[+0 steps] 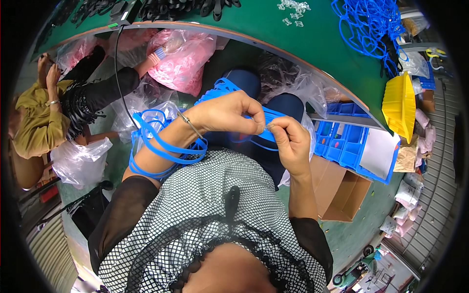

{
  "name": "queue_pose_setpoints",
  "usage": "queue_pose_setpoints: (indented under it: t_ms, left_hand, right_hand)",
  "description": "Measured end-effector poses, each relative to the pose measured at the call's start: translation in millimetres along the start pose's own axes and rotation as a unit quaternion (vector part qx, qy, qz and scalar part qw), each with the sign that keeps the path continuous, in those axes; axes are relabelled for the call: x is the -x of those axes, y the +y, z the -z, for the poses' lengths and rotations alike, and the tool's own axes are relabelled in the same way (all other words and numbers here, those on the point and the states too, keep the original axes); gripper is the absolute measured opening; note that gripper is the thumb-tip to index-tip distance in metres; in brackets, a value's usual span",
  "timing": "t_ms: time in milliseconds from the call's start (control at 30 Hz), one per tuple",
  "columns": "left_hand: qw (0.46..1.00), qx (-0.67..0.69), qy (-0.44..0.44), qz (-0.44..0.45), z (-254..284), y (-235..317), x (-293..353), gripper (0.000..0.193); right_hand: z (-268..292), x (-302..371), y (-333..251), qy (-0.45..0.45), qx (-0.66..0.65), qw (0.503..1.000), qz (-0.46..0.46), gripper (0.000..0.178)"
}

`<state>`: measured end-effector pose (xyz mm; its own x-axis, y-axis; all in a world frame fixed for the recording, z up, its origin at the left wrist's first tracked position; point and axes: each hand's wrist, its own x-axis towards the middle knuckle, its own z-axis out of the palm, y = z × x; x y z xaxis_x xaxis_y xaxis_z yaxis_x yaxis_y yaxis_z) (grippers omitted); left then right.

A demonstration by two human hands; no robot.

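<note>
My left hand point(233, 113) is closed in a pinch above my lap, with a blue strap point(269, 117) at its fingertips. Almost touching it, my right hand point(293, 146) pinches a small clear piece point(270, 126), mostly covered by the fingers. Several long blue loops point(168, 147) hang around my left forearm, below a metal bracelet. More blue strapping lies across my thighs and passes behind both hands. How the clear piece and the strap meet is too small to tell.
Ahead curves a green table point(293, 44) bearing black straps point(181, 7), clear plastic bits point(294, 9) and a blue tangle point(371, 24). A yellow tray point(399, 107), blue bins point(337, 141) and a cardboard box point(342, 195) stand right. Another person point(41, 117) sits left, near a pink bag point(181, 63).
</note>
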<state>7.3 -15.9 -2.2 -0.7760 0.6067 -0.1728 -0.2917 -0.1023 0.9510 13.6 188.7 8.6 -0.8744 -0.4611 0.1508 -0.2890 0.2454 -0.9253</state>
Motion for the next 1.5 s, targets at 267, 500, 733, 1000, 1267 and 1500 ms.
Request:
queue_pose_setpoints:
  t_ms: [267, 500, 733, 1000, 1267, 1500]
  left_hand:
    - [1.000, -0.011, 0.010, -0.014, -5, -5, -3, 0.010]
    - [0.996, 0.089, -0.024, 0.010, -10, -12, -6, 0.010]
    - [0.990, 0.142, -0.017, 0.021, -10, -14, -7, 0.008]
    - [0.977, -0.136, 0.095, -0.134, -18, -4, -5, 0.010]
    - [0.910, -0.313, 0.145, -0.231, -18, 3, -1, 0.018]
    - [0.909, -0.286, 0.167, -0.253, -13, -5, -3, 0.021]
  right_hand:
    - [12, -4, -3, -0.062, 0.038, 0.995, 0.069, 0.005]
    - [22, -8, -5, -0.144, 0.036, 0.980, 0.133, 0.007]
    - [27, -15, -5, -0.148, 0.051, 0.983, 0.092, 0.006]
    - [32, -17, 1, -0.139, -0.102, 0.972, -0.159, 0.008]
    - [35, -22, 1, -0.168, -0.206, 0.946, -0.184, 0.017]
    - [37, -31, -3, -0.246, -0.015, 0.958, -0.149, 0.014]
